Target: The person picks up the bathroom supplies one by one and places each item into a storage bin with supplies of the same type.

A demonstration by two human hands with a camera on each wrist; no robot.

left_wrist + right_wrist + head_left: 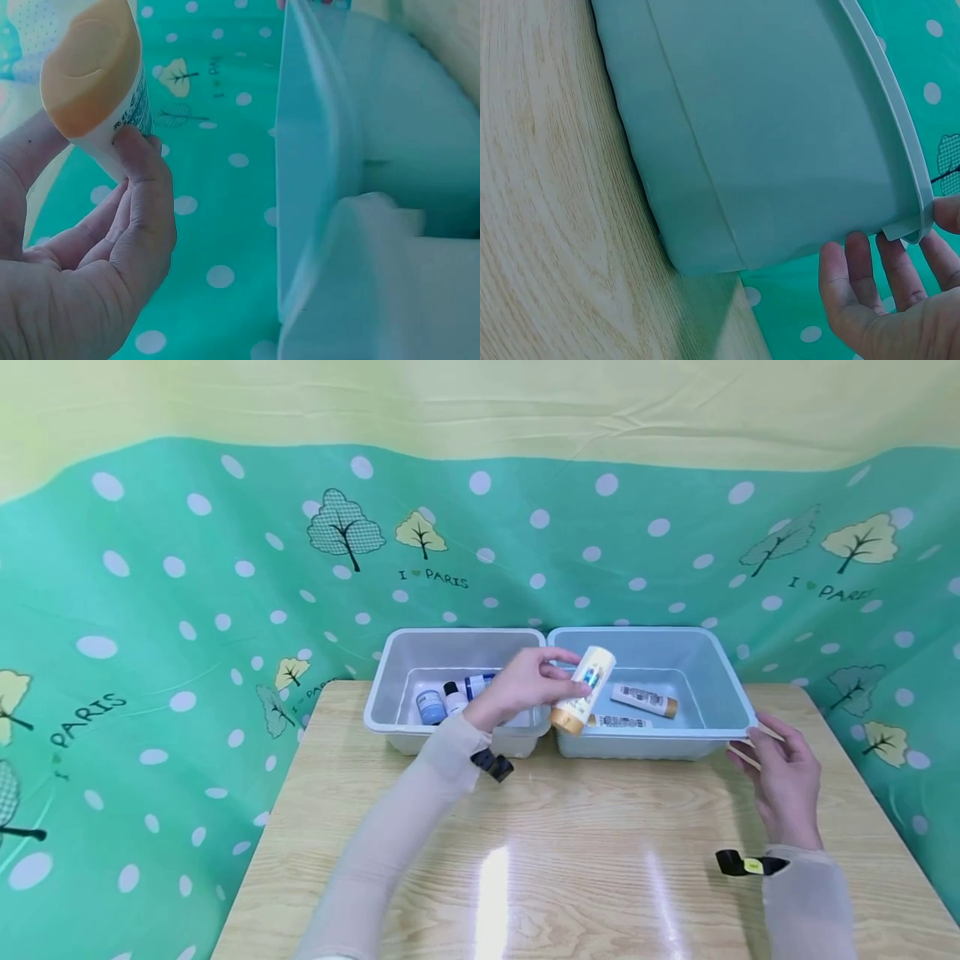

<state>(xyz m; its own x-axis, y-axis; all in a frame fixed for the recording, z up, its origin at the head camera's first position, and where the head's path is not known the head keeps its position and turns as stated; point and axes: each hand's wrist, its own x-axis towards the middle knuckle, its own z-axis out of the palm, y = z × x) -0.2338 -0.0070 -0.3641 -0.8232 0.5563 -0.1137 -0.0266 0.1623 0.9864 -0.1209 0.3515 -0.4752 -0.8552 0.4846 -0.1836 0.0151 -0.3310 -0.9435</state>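
My left hand (525,683) grips a white toiletry bottle (592,672) with an orange-gold cap (94,56). The bottle is tilted cap-down over the near left corner of the blue bin (720,677). Inside that bin lie two white tubes with gold caps; the farther tube (637,697) shows whole, the nearer tube (622,722) partly behind the front wall. At the bin's front right corner, my right hand (783,772) holds the rim, thumb on the lip (922,202) and fingers below it.
A greyish bin (378,693) stands to the left, side by side with the blue one. It holds several bottles, among them a blue-and-white bottle (431,707) and a black-capped bottle (453,697). Both sit on a wooden table (585,843), before a green patterned cloth (480,527).
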